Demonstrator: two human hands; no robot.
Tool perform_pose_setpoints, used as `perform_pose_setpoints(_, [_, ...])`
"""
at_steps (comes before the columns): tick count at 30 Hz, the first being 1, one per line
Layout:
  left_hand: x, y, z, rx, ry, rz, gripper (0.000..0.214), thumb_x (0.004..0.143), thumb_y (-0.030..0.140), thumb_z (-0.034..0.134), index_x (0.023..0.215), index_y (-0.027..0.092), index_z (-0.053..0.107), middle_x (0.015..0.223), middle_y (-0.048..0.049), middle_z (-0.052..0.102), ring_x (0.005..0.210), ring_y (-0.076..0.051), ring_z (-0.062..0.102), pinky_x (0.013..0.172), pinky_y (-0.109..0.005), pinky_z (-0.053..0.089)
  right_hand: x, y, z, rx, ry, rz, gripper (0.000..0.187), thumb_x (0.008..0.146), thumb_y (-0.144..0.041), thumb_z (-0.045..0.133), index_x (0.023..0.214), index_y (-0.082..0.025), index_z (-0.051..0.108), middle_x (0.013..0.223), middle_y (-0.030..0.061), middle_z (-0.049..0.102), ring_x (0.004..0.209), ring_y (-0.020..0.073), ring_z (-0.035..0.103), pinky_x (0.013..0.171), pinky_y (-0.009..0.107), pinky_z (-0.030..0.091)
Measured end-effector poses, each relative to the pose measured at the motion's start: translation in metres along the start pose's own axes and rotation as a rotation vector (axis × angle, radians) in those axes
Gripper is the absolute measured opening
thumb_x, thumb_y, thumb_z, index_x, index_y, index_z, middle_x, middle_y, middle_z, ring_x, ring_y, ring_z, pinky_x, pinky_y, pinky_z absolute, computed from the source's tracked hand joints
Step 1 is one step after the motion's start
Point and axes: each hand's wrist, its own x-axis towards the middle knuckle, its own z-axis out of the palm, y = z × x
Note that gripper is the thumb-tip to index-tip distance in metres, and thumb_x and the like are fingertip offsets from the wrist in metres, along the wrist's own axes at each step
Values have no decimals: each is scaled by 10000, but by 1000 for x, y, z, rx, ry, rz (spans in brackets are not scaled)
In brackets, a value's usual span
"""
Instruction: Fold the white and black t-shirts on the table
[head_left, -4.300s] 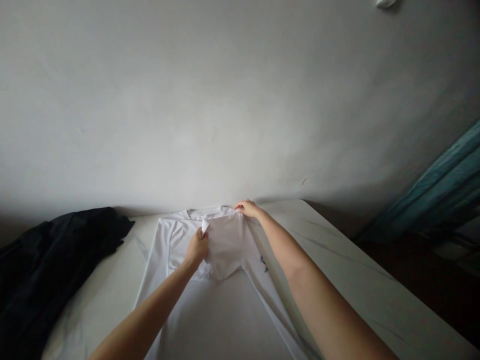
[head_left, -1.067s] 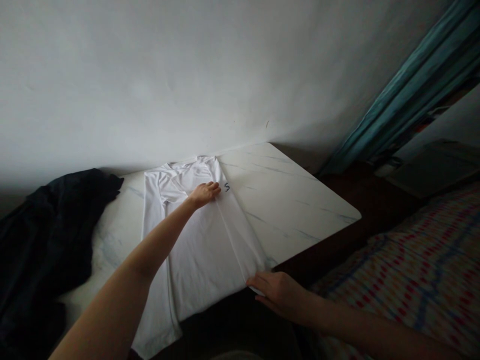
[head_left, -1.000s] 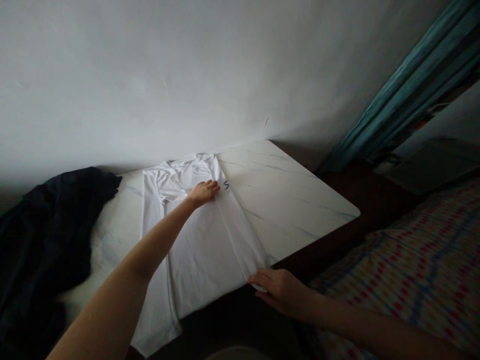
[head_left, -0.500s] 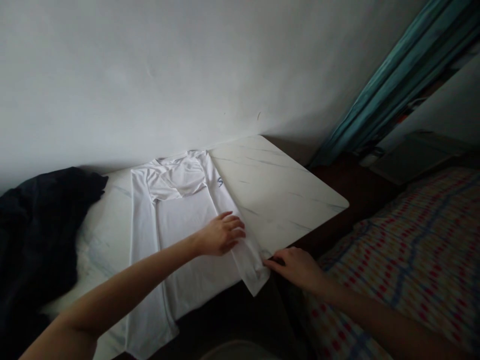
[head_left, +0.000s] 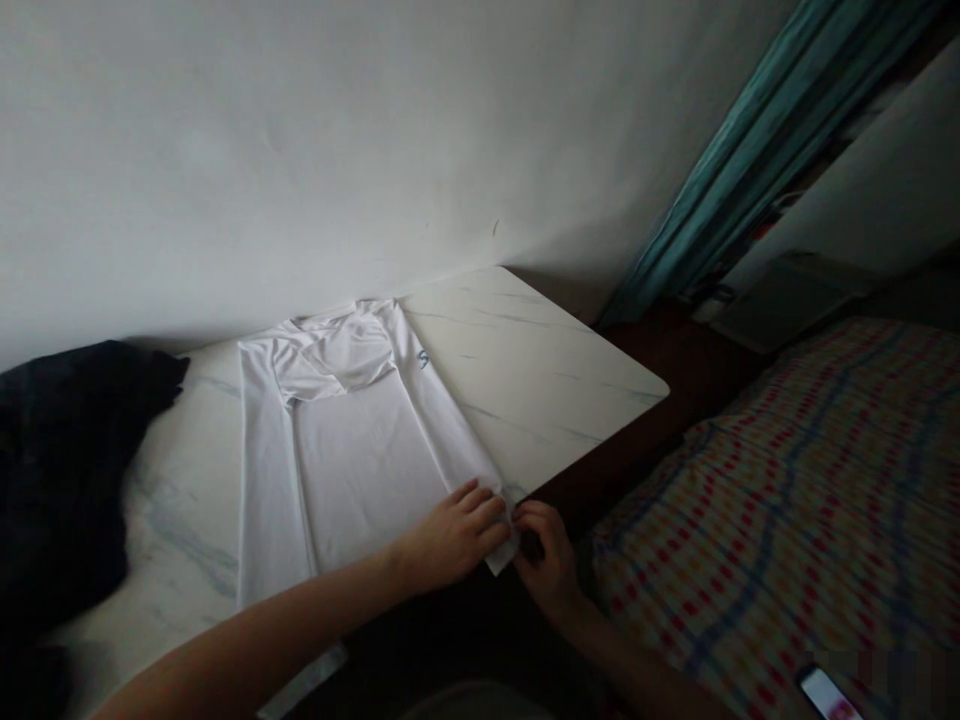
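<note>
A white shirt (head_left: 356, 460) lies spread on the table, its two sides folded inward as long strips and its collar end toward the wall. A small dark mark shows on the right strip. Over the near right corner of the shirt rests my left hand (head_left: 459, 532), palm down, fingers stretched out along the right strip. Just right of it, my right hand (head_left: 549, 560) pinches the shirt's edge at that same corner, beyond the table's edge. My left forearm hides part of the lower left of the shirt.
The shirt lies on a white marbled table (head_left: 540, 370) against a pale wall (head_left: 300, 150). Dark cloth (head_left: 67, 470) is heaped at the left. A bed with a checked cover (head_left: 757, 520) stands at the right, a phone (head_left: 829, 692) on it. A teal curtain (head_left: 720, 170) hangs behind.
My left hand has moved down and right onto the shirt's near corner. My right hand stays at that corner, its fingers now bent closer in. The view has shifted right, bringing the phone in.
</note>
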Motion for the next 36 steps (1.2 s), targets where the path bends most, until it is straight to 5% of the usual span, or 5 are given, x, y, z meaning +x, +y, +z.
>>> perform_pose_setpoints(6, [-13,1,1,-42,68,19,156,950,235,509,1025,179,634,1176,-112,636,1183,-242,547,1105,-455,409,-8,10,-4,-33,15,-26,93,881,-174,470,881,-259,506,822,36,622,772,192,638,693,334,555])
perform_pose_setpoints(13, [-18,3,4,-19,71,72,127,933,237,549,959,206,669,1186,-82,653,1241,-273,525,1117,-499,392,-6,15,-31,-185,-340,-211,241,909,-127,400,900,-230,618,762,39,635,684,161,631,618,261,535])
perform_pose_setpoints(20, [-25,-4,-38,-250,-98,66,217,923,411,576,976,223,671,1226,-62,656,1210,-204,563,1141,-420,368,80,-4,-46,-74,-426,-144,282,942,-195,391,1087,-222,631,950,71,692,885,192,670,790,322,572])
perform_pose_setpoints(30, [-148,-200,-67,266,57,-906,478,992,358,397,1436,184,434,1535,-148,406,1441,-290,327,1148,-540,293,272,-8,143,-221,-665,-351,440,991,-171,378,1385,-5,486,1513,191,411,1440,239,309,1188,372,239])
perform_pose_setpoints(36, [-196,-238,-49,305,-22,-1104,511,998,392,349,1483,240,404,1566,-120,358,1460,-294,287,1145,-524,290,304,0,213,-269,-678,-309,509,1026,-277,339,1447,3,403,1537,217,342,1452,272,268,1180,424,253])
